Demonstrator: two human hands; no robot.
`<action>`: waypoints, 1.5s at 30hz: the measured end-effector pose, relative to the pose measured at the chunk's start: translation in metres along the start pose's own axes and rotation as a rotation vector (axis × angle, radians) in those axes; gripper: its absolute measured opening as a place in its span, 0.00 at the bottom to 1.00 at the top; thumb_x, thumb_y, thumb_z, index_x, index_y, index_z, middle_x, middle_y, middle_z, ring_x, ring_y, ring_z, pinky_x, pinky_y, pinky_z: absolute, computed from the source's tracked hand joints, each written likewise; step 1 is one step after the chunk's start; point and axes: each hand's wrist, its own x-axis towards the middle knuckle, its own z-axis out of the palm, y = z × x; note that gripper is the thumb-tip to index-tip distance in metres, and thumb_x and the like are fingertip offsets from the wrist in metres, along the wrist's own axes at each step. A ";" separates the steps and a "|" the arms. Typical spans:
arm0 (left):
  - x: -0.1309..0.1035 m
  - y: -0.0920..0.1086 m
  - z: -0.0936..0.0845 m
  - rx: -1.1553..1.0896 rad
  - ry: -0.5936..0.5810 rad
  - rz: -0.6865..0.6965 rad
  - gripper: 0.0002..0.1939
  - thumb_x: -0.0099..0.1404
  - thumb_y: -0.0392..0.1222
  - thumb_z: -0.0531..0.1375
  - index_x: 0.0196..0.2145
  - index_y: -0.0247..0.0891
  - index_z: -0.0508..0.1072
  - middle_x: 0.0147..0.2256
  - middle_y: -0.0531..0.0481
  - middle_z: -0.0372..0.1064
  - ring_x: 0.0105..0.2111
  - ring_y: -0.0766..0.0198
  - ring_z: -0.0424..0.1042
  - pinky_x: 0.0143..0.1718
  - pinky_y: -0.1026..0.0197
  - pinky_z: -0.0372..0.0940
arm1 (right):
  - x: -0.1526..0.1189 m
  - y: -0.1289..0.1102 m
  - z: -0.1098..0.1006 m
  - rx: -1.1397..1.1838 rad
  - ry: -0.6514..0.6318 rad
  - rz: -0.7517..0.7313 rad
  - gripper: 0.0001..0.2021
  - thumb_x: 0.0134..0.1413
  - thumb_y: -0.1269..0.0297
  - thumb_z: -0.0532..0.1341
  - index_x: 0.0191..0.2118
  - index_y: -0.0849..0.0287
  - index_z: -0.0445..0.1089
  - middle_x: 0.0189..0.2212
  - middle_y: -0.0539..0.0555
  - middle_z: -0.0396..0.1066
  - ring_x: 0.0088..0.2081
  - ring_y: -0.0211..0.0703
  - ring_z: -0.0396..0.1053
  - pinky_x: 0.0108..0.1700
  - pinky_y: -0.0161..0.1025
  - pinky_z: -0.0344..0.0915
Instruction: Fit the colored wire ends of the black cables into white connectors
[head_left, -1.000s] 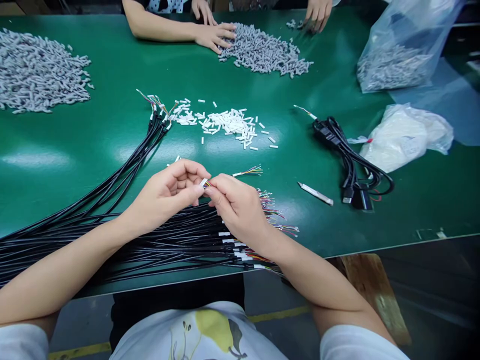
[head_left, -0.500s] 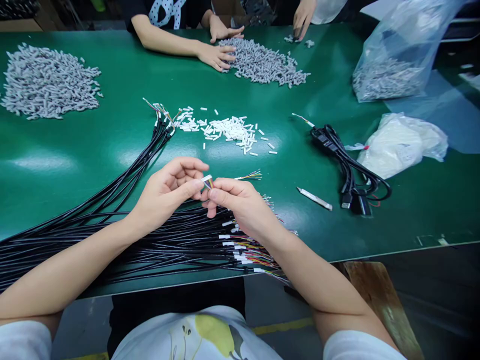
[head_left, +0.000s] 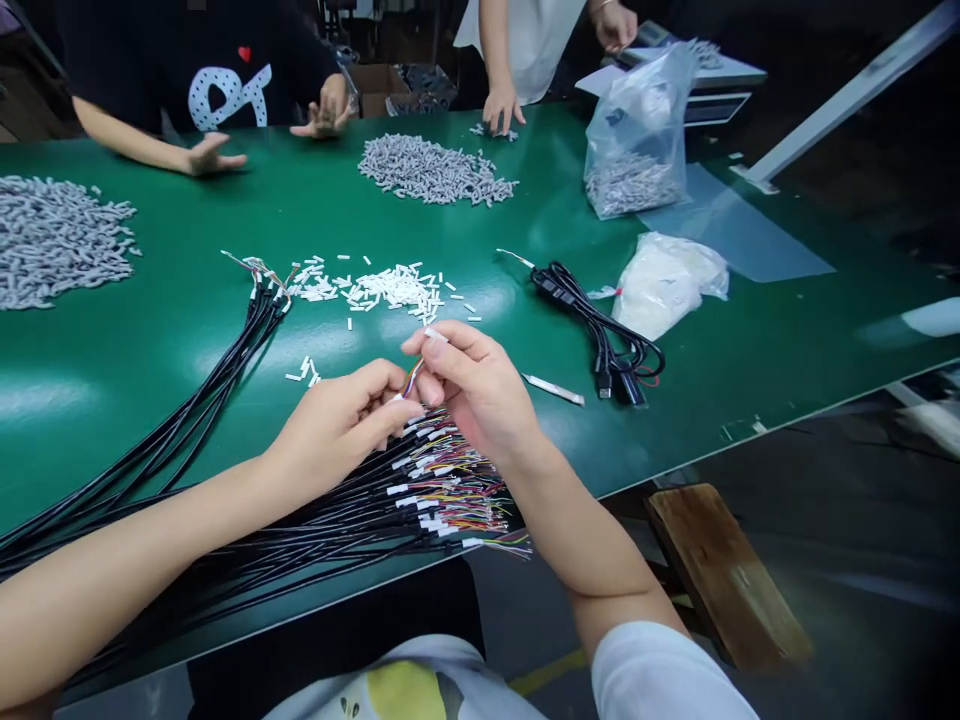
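Observation:
My left hand [head_left: 349,415] is closed on the lower end of some thin coloured wires [head_left: 412,377], with a bit of white showing at its fingertips. Thumb and fingers of my right hand [head_left: 480,390] pinch a small white piece [head_left: 435,335] at the upper end of these wires. Below both hands lies a bundle of black cables [head_left: 322,530] with white sleeves and bare coloured wire ends pointing right. More black cables [head_left: 202,385] stretch up to the left. Beyond my hands is a scattered heap of small white tubes [head_left: 394,288].
Grey parts form one pile [head_left: 435,170] at the back and another [head_left: 56,240] at left. A coiled black USB cable [head_left: 592,315], a white pen-like tool [head_left: 553,389] and plastic bags [head_left: 667,285] lie right. Two people stand across the table. A wooden stool [head_left: 727,570] stands lower right.
My view has swung right. The white piece has passed from my left fingers to my right, and my left hand now grips the wires lower down. A co-worker's hands have left the grey pile.

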 end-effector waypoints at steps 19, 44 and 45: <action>0.022 0.002 0.014 -0.365 0.122 -0.035 0.12 0.67 0.47 0.62 0.30 0.37 0.71 0.22 0.54 0.70 0.17 0.72 0.66 0.20 0.68 0.62 | 0.005 0.005 -0.007 -0.055 0.145 0.052 0.22 0.49 0.42 0.69 0.26 0.58 0.72 0.15 0.40 0.55 0.17 0.28 0.47 0.21 0.35 0.45; -0.102 -0.110 -0.123 0.382 0.581 -0.303 0.16 0.67 0.45 0.58 0.51 0.40 0.71 0.37 0.50 0.70 0.32 0.63 0.72 0.40 0.60 0.67 | 0.026 0.026 -0.031 -0.401 0.229 -0.018 0.14 0.54 0.63 0.65 0.47 0.55 0.70 0.31 0.46 0.68 0.25 0.31 0.65 0.30 0.35 0.63; -0.102 -0.117 -0.130 0.400 0.626 -0.293 0.16 0.67 0.45 0.57 0.51 0.40 0.71 0.37 0.50 0.70 0.33 0.63 0.71 0.41 0.60 0.66 | 0.027 0.027 -0.031 -0.422 0.231 -0.021 0.14 0.54 0.65 0.65 0.47 0.54 0.71 0.31 0.46 0.67 0.26 0.32 0.65 0.30 0.36 0.63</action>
